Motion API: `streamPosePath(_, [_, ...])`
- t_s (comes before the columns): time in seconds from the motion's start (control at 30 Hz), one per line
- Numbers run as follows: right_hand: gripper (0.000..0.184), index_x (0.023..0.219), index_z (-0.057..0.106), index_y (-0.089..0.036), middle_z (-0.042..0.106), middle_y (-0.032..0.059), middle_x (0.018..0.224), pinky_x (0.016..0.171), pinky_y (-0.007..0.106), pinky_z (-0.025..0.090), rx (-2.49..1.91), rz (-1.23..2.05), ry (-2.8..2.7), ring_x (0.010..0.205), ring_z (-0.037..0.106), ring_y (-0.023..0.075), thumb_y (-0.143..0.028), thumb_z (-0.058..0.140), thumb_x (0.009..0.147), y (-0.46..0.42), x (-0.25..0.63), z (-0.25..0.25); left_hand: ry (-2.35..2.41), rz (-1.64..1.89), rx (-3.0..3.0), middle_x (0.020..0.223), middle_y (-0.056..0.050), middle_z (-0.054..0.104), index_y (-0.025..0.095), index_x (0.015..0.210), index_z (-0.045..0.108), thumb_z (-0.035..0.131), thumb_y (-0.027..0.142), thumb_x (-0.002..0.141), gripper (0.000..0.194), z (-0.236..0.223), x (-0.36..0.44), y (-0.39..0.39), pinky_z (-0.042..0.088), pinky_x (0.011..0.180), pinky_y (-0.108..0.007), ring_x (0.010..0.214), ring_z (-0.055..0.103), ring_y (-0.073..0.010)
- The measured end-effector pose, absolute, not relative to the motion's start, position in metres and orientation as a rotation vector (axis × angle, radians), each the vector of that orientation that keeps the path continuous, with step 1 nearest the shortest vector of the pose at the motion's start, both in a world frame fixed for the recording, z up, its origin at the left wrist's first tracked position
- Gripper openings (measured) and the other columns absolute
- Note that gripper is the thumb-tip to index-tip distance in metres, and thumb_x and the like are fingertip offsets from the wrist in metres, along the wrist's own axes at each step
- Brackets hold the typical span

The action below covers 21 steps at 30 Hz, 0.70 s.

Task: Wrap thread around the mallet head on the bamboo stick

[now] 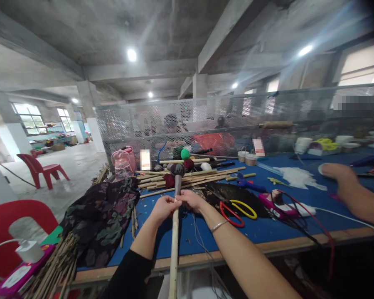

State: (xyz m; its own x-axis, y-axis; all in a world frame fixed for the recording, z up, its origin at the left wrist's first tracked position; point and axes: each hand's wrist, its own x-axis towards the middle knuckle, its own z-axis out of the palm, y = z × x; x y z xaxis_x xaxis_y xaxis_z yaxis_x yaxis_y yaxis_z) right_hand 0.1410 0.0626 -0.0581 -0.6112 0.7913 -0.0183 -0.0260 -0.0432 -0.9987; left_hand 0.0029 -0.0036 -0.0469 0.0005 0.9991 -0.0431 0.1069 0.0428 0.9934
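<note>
My left hand [162, 207] and my right hand [191, 200] are both closed round the upper part of a long bamboo stick [174, 245] that rises from the bottom edge of the view. The stick ends in a grey fuzzy cattail-like head [177, 170] just above my fingers. A thin bracelet [218, 226] circles my right wrist. Behind my hands lies a pile of similar sticks with coloured fuzzy heads [187, 172] on the blue table [268, 230].
Red and yellow scissors [237, 209], a blue glue gun [249, 184], a pink tool with cables [279, 203] and white fluff [294, 176] lie to the right. Another person's arm [355, 193] rests at far right. A dark floral cloth [99, 220], a bundle of twigs [54, 270], a pink bottle [122, 164] and red chairs [42, 170] are left. A mesh screen [205, 120] backs the table.
</note>
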Motion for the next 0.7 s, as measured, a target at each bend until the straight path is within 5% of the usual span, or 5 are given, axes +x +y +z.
streamPosePath(0.27, [0.035, 0.073, 0.047, -0.016, 0.029, -0.0125, 0.039, 0.031, 0.018, 0.009, -0.658, 1.859, -1.574, 0.031, 0.016, 0.0018, -0.044, 0.067, 0.065, 0.058, 0.146, -0.049, 0.97, 1.055, 1.096, 0.064, -0.006, 0.061, 0.011, 0.073, 0.056, 0.069, 0.042, 0.062, 0.035, -0.044, 0.002, -0.004, 0.038, 0.049, -0.021, 0.052, 0.054, -0.0109])
streamPosePath(0.43, [0.034, 0.071, 0.045, -0.016, 0.035, -0.0108, 0.04, 0.03, 0.018, 0.008, -0.763, 1.794, -1.602, 0.03, 0.022, 0.0021, -0.04, 0.069, 0.064, 0.063, 0.143, -0.056, 1.068, 1.008, 1.089, 0.061, -0.002, 0.055, 0.012, 0.073, 0.053, 0.069, 0.044, 0.064, 0.037, -0.049, 0.004, -0.004, 0.037, 0.046, -0.02, 0.056, 0.06, -0.0143])
streamPosePath(0.7, [0.036, 0.076, 0.044, -0.018, 0.034, -0.0102, 0.046, 0.032, 0.016, 0.011, -0.839, 1.749, -1.602, 0.033, 0.022, 0.0027, -0.052, 0.056, 0.073, 0.055, 0.138, -0.053, 1.111, 1.132, 1.012, 0.062, 0.004, 0.05, 0.016, 0.077, 0.043, 0.058, 0.039, 0.076, 0.027, -0.053, 0.01, 0.003, 0.037, 0.041, -0.017, 0.041, 0.043, -0.003])
